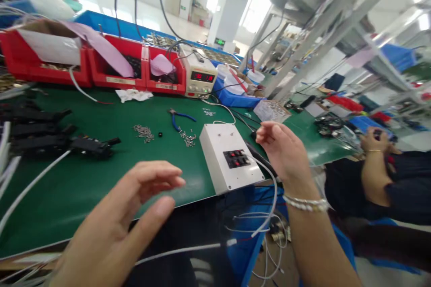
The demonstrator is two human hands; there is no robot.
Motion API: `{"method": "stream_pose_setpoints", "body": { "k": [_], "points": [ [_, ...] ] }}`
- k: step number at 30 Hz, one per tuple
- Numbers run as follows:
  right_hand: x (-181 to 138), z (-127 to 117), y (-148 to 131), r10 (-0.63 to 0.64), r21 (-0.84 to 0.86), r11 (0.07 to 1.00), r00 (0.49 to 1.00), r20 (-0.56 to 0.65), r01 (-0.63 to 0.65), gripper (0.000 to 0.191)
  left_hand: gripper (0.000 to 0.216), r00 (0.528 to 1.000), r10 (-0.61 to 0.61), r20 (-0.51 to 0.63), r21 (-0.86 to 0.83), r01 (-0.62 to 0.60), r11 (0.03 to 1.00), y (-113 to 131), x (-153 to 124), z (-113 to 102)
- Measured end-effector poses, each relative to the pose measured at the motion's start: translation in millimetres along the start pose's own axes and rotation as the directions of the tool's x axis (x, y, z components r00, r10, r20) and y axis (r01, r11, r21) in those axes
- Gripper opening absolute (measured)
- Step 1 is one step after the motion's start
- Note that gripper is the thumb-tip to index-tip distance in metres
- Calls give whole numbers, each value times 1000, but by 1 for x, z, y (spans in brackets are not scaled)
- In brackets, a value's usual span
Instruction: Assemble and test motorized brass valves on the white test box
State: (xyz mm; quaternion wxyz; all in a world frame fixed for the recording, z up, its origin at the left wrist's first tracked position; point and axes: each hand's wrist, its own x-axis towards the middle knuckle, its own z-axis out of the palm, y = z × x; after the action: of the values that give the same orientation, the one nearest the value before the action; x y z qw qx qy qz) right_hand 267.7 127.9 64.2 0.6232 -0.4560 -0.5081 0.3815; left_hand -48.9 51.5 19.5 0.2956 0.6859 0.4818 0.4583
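My left hand (131,206) hovers over the front edge of the green bench, thumb and fingers apart, with nothing between them. Beyond it to the right stands a white box (215,161) with a black and red terminal block (237,158) on its top. A white cable (274,193) runs from the terminals over the bench edge. My right hand (283,148) is raised just right of the box, its fingers curled loosely and no object visible in them. A second white cable (188,249) passes below my left hand. Blue-handled pliers (175,121) lie behind the box.
Small screws (143,133) lie in piles on the bench. Black cabled parts (90,145) are at left. Red bins (116,78) and a power supply (201,76) line the back. A blue bin (251,255) sits below the edge. At right, a co-worker's hands (374,140) hold something small.
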Motion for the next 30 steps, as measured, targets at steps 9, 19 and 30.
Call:
{"method": "stream_pose_setpoints", "body": {
  "k": [9,19,30],
  "points": [
    [-138,65,5,219,53,958,842,492,-281,16,31,994,106,2,723,-75,687,-106,63,-91],
    [-139,109,37,453,334,647,697,556,-686,57,33,813,580,-53,453,-499,739,-37,-12,-9],
    [-145,98,21,470,330,753,817,335,-569,38,31,846,525,-90,378,-459,804,-19,-30,17]
  ]
}}
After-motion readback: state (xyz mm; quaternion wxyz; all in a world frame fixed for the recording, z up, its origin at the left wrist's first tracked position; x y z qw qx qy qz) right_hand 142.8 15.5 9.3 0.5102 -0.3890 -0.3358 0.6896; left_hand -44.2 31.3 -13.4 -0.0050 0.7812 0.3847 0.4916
